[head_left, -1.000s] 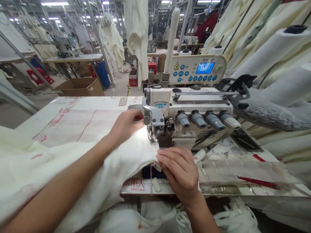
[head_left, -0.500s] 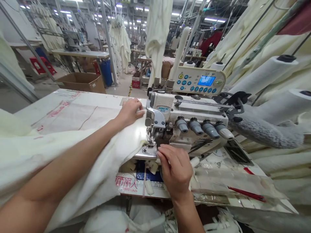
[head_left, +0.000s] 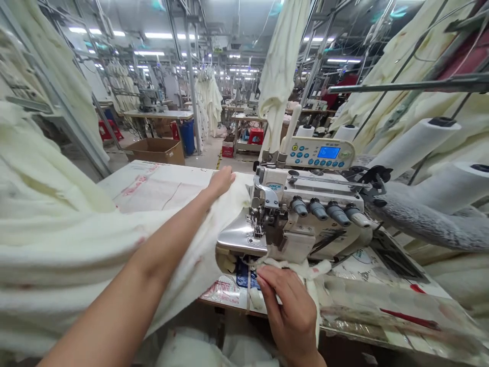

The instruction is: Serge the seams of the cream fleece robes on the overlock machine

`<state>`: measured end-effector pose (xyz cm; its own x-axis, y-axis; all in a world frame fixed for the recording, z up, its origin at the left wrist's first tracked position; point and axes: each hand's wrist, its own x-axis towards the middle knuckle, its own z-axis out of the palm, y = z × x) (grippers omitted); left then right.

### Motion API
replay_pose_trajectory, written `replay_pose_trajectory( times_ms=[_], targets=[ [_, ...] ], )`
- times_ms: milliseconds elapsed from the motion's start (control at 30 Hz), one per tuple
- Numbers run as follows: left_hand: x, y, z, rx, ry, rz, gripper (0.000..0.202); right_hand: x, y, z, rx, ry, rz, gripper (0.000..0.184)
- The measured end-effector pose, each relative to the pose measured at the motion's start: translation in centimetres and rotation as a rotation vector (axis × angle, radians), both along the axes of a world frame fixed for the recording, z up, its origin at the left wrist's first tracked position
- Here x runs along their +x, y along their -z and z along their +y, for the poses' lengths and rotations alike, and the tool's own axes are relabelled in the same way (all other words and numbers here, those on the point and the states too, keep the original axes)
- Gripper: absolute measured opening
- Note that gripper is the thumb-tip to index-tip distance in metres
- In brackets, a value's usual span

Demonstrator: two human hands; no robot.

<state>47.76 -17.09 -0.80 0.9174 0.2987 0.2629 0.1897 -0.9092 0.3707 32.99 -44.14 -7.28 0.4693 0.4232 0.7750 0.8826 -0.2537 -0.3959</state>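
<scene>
A cream knit fabric (head_left: 76,239) lies across the table and my left forearm. My left hand (head_left: 222,181) rests on the fabric's far end, behind the white overlock sewing machine (head_left: 305,214), fingers stretched flat. The machine's bare metal plate (head_left: 239,239) shows below the presser foot (head_left: 256,219). My right hand (head_left: 290,311) is at the table's front edge below the plate, fingers curled on a strip of cream trimming (head_left: 301,267).
The control panel (head_left: 321,153) sits on top of the machine. White rolls (head_left: 412,142) and hanging cream garments fill the right side. A cardboard box (head_left: 156,150) and other worktables stand behind. Red-handled tools (head_left: 408,317) lie on the table at right.
The fabric has been drawn back past the presser foot, baring the metal plate. My left hand slid farther away along the fabric. My right hand dropped from the needle area to the front edge.
</scene>
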Motion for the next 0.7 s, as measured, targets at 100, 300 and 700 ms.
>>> replay_pose_trajectory(
  times_ms=[100,300,700],
  targets=[
    [-5.4,0.1,1.5,-0.058,-0.087,0.021,0.031,-0.9,0.2,0.5,0.008,-0.049,0.102,0.017],
    [-20.5,-0.2,-2.5,-0.174,0.052,0.138,0.035,-0.8,0.7,3.3,0.109,-0.060,0.811,0.032],
    [-20.7,0.9,-11.9,-0.024,0.510,0.084,0.038,2.9,2.2,0.8,0.123,0.308,0.635,0.046]
  ],
)
